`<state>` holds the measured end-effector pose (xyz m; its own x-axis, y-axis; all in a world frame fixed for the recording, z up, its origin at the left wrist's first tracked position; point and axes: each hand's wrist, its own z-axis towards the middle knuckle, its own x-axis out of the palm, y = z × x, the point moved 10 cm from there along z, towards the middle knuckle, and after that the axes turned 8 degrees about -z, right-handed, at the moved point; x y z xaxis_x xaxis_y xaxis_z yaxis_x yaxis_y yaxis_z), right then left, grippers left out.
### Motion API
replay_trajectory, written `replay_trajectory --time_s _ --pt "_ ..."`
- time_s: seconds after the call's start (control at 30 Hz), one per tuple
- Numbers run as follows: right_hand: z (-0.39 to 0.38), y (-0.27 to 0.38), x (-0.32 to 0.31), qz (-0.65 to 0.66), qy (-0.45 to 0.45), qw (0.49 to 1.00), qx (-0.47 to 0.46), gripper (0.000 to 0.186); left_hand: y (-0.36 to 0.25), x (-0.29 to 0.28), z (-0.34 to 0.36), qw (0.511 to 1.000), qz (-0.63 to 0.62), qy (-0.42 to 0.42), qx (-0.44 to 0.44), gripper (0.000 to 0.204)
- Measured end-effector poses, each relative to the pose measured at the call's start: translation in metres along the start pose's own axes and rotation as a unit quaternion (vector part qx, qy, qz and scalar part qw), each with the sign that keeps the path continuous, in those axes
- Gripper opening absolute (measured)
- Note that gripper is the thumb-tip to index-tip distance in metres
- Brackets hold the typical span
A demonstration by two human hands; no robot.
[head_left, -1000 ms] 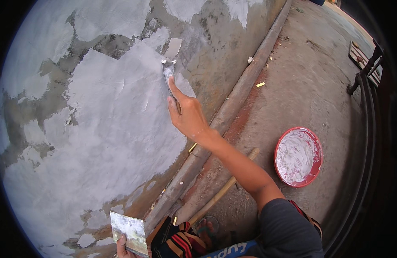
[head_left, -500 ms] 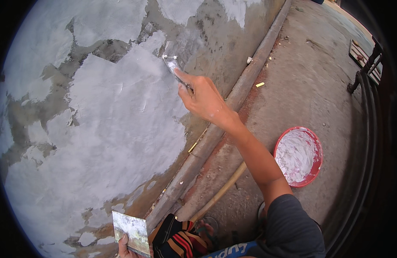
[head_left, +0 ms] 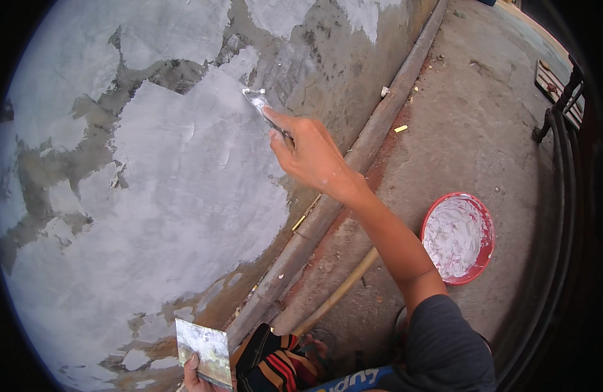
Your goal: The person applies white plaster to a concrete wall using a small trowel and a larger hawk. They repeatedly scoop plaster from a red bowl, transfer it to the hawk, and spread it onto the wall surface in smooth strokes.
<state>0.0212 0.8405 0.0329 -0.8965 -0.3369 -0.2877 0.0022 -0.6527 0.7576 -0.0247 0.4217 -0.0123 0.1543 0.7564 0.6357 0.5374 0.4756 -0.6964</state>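
My right hand point(head_left: 314, 157) is closed round the handle of a putty knife point(head_left: 258, 101), index finger stretched along its blade. White putty clings to the blade's end, which lies against the wall point(head_left: 184, 163) at the edge of a broad white-grey patch. Bare grey-brown cement shows around and above that patch. At the lower left, my left hand point(head_left: 195, 379) grips a flat square metal plate point(head_left: 205, 349), thumb on its face. The plate is smeared with white and stained brownish lower down.
A red basin point(head_left: 489, 251) of white putty stands on the concrete floor at my right. A long pipe point(head_left: 354, 163) runs along the wall's foot, with a bamboo pole point(head_left: 341, 291) beside it. Dark metal bars point(head_left: 563, 163) border the far right.
The view has shifted slightly, moving the wall and basin a little to the right in the picture. The putty knife has moved slightly left and down across the wall. Both hands keep their holds.
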Motion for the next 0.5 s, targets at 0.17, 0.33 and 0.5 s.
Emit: replay_trajectory --time_s 0.17,0.33,0.5 --pt "0.012 0.0 -0.007 0.019 -0.048 0.998 0.028 0.045 0.002 0.002 0.0 1.0 0.011 -0.013 0.001 0.034" --pt "0.003 0.001 0.048 0.004 -0.129 0.989 -0.077 0.058 0.004 0.014 0.003 1.0 0.009 0.005 0.006 0.033" --pt "-0.017 0.016 0.046 0.031 0.012 0.999 -0.041 0.054 0.003 0.013 -0.002 1.0 0.005 0.005 0.014 0.031"
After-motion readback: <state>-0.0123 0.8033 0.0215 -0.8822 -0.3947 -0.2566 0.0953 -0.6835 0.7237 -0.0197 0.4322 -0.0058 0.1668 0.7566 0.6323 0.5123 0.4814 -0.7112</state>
